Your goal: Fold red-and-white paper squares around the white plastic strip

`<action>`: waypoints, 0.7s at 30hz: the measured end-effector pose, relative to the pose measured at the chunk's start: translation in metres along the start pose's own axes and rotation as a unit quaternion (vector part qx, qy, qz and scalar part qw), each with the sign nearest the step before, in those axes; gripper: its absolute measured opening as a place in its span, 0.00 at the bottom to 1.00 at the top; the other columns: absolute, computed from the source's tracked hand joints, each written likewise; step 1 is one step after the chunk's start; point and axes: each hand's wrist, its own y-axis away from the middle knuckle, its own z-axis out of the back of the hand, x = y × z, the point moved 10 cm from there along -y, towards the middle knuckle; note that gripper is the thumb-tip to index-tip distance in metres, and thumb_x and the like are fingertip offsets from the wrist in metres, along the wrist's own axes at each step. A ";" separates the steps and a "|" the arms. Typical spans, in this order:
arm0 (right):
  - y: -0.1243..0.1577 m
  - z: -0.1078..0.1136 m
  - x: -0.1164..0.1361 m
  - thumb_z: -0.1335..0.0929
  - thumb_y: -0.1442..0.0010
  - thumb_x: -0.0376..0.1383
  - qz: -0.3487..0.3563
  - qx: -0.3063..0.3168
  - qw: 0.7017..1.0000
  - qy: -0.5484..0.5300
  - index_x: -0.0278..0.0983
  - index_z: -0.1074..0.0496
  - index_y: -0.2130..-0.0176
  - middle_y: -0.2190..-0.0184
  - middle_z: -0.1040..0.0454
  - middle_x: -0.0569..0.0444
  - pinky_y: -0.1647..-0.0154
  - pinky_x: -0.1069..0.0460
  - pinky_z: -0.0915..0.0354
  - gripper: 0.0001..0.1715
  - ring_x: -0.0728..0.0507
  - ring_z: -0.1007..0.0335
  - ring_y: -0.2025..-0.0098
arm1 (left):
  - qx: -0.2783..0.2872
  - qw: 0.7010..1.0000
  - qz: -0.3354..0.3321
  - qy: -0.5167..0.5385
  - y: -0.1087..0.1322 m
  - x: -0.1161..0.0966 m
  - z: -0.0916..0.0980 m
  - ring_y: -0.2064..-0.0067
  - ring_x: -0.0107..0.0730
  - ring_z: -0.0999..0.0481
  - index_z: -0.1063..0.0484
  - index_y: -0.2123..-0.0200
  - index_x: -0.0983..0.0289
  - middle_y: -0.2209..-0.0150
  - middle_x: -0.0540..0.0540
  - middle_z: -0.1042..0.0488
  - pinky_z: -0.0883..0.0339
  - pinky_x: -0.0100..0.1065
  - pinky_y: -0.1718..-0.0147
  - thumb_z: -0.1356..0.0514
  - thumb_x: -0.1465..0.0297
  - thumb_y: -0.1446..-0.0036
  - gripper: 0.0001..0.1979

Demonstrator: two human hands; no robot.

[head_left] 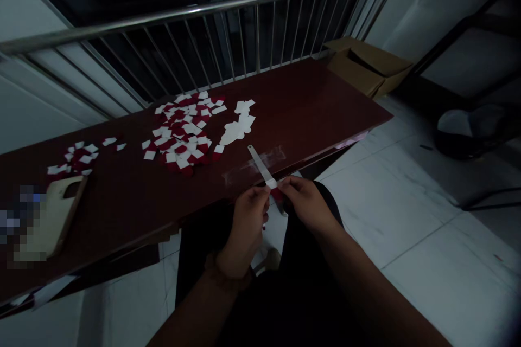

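My left hand [251, 207] and my right hand [304, 199] meet just past the table's front edge, above my lap. Both have their fingers closed in a pinch on a small red-and-white piece [277, 193]. A thin metal strip [258, 161], like a steel ruler with a hole in its rounded end, lies partly on the table and runs under the piece between my hands. Its lower end shows below my fingers. Beyond my left hand, many similar red-and-white pieces [183, 130] are heaped loosely. Thin white scraps [240, 126] lie beside that heap.
A smaller group of pieces [77, 157] lies on the dark red table [309, 103] at left, near a phone [52, 211]. Metal railing [257, 38] runs along the back. An open cardboard box [366, 68] stands beyond the right end; a dark object [468, 127] rests on the tiled floor.
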 end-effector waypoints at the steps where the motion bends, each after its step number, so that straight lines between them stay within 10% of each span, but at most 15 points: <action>1: 0.000 0.001 -0.003 0.29 0.41 0.45 -0.001 -0.002 1.000 -0.004 0.39 0.30 0.76 0.80 0.34 0.61 0.71 0.51 0.43 0.17 0.49 0.41 0.75 | -0.007 1.000 -0.001 0.011 0.000 0.001 0.001 0.79 0.19 0.44 0.33 0.75 0.63 0.79 0.43 0.40 0.54 0.23 0.81 0.29 0.58 0.50 0.19; 21: 0.003 0.007 -0.008 0.31 0.39 0.48 -0.025 -0.021 0.999 -0.018 0.38 0.27 0.73 0.78 0.29 0.58 0.71 0.51 0.41 0.18 0.47 0.37 0.74 | -0.003 1.000 -0.012 -0.007 0.003 0.000 0.000 0.78 0.21 0.38 0.26 0.70 0.65 0.73 0.52 0.27 0.53 0.24 0.81 0.33 0.50 0.44 0.22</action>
